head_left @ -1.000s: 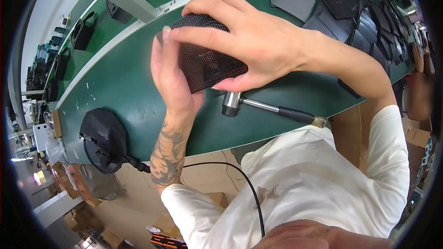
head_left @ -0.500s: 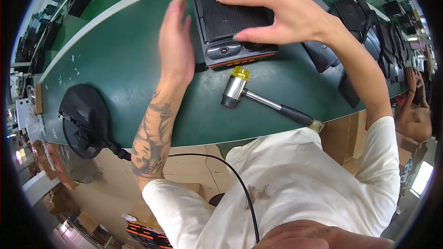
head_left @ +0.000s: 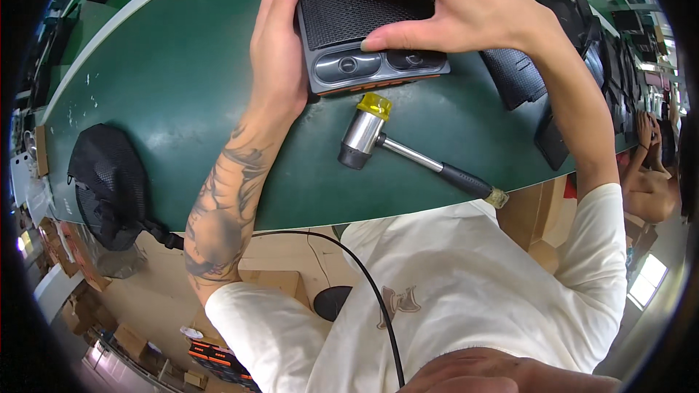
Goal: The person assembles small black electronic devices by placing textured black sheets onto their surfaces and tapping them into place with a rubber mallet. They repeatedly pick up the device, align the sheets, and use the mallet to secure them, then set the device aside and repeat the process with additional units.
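Note:
A black speaker (head_left: 364, 11) with a mesh grille lies at the far side of the bench, two glossy oval panels and an orange strip along its near edge. My left hand (head_left: 280, 51) lies along the speaker's left side, palm against it, fingers stretched out. Across the grille, my right hand (head_left: 451, 7) is spread, thumb near the front panels; its farther fingers run out of view. Close in front of the speaker rests a mallet (head_left: 411, 154) with a yellow face, a black face and a black grip. Neither hand touches it.
A black mesh bag (head_left: 109, 182) with a strap sits at the left end of the green bench (head_left: 196, 102). Black mesh panels (head_left: 513, 76) and other black parts are piled on the right. A dark cable (head_left: 364, 266) hangs before me. Another person (head_left: 648, 167) is at far right.
My left hand, held apart from the speaker before, now rests against its left side. My right hand stays spread on the grille. The view has shifted somewhat.

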Motion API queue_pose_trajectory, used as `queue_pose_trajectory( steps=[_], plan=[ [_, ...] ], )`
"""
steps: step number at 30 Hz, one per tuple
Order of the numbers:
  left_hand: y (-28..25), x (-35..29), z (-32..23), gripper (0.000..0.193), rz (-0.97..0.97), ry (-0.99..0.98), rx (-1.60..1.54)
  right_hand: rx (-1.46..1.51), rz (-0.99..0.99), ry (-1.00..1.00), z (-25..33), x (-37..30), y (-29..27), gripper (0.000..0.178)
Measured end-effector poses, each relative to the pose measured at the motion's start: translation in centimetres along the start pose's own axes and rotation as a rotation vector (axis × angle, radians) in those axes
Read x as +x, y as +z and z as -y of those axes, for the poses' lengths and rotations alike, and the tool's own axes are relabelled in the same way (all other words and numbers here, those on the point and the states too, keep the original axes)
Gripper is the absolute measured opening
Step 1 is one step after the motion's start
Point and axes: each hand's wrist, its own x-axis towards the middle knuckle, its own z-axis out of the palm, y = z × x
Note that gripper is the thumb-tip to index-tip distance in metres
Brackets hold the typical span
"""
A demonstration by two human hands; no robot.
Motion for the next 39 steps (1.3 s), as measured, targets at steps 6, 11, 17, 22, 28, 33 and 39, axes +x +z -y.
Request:
queue_pose_trajectory(
  steps=[6,11,17,22,28,33,39],
  plan=[
    [0.1,0.0,0.1,0.046,-0.032,0.0,-0.02,0.027,0.019,0.009,0.3,0.2,-0.2,0.064],
    [0.0,0.4,0.1,0.044,-0.085,-0.001,-0.009,0.035,0.052,0.03,1.3,0.5,-1.3,0.063],
    [-0.4,2.4,-0.8,0.05,0.0,-0.162,-0.051,0.057,0.063,-0.01,-0.1,0.6,-0.7,0.061],
    [-0.4,2.5,-0.5,0.044,0.046,-0.199,-0.085,0.045,0.069,-0.003,1.2,0.6,-1.7,0.059],
    [0.5,2.8,-0.3,0.034,-0.005,-0.092,-0.057,0.072,0.058,-0.043,0.1,0.2,-0.7,0.059],
    [1.3,2.7,-0.1,0.026,-0.122,0.068,0.027,-0.002,0.049,-0.023,-0.4,-0.3,0.1,0.062],
    [0.1,2.6,0.4,0.028,0.011,0.097,-0.002,0.114,0.043,0.073,-0.8,-0.5,1.0,0.064]
  ],
)
